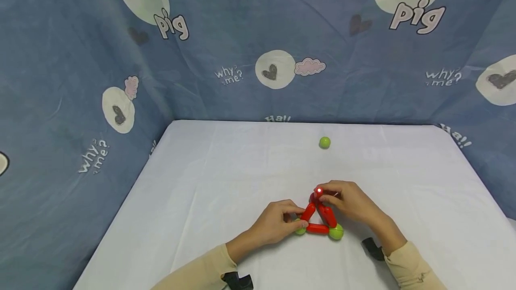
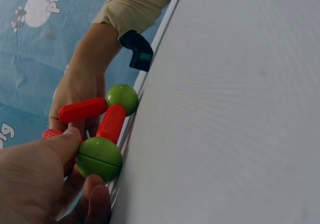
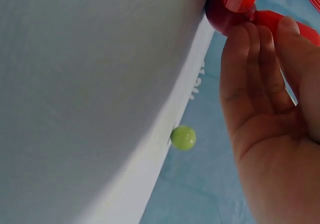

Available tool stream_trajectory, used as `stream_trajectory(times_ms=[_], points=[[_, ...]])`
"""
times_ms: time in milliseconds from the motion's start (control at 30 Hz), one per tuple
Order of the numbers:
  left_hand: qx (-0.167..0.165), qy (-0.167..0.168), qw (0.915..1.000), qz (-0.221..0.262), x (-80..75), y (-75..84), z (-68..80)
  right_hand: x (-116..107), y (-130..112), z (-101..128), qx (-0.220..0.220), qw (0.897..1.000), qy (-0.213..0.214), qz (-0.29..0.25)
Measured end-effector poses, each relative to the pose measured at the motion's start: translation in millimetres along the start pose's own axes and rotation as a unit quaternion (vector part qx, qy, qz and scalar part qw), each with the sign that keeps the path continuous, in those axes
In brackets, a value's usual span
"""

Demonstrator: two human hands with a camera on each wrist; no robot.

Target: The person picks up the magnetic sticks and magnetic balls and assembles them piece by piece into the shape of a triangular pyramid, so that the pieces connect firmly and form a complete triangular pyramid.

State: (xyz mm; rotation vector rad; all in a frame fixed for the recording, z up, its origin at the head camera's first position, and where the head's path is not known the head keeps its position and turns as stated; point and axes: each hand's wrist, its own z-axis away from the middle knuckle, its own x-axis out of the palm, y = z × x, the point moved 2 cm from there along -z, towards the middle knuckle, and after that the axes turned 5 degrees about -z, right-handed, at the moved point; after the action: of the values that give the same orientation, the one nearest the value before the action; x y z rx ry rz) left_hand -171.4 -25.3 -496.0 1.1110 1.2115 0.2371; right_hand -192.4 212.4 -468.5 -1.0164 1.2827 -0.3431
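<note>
A triangle of red sticks and balls lies before me. Green balls form its near corners, the right one [image 1: 336, 232] uncovered; a dark red ball [image 3: 220, 14] is at the far corner. One red stick [image 1: 317, 228] joins the green balls. Another stick [image 2: 82, 109] slants up from the right green ball. My left hand [image 1: 276, 223] holds the near-left corner, thumb and fingers about its green ball [image 2: 100, 160]. My right hand [image 1: 351, 200] pinches a red stick [image 3: 272, 22] at the dark red ball. In the head view, my right fingers partly hide that joint.
A loose green ball [image 1: 324, 142] lies farther back on the white-covered table [image 1: 225, 160]. Behind the table and along its left side hangs a blue printed cloth [image 1: 225, 26]. Black straps [image 1: 373, 249] sit at both wrists.
</note>
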Motion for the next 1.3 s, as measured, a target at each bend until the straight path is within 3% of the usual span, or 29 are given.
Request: stream_trajectory(times_ms=[1300], points=[[-0.017, -0.002, 0.9998, -0.004, 1.1, 3.3, -1.1, -1.2, -4.1, 9.0, -0.056, 0.997, -0.022, 0.038]])
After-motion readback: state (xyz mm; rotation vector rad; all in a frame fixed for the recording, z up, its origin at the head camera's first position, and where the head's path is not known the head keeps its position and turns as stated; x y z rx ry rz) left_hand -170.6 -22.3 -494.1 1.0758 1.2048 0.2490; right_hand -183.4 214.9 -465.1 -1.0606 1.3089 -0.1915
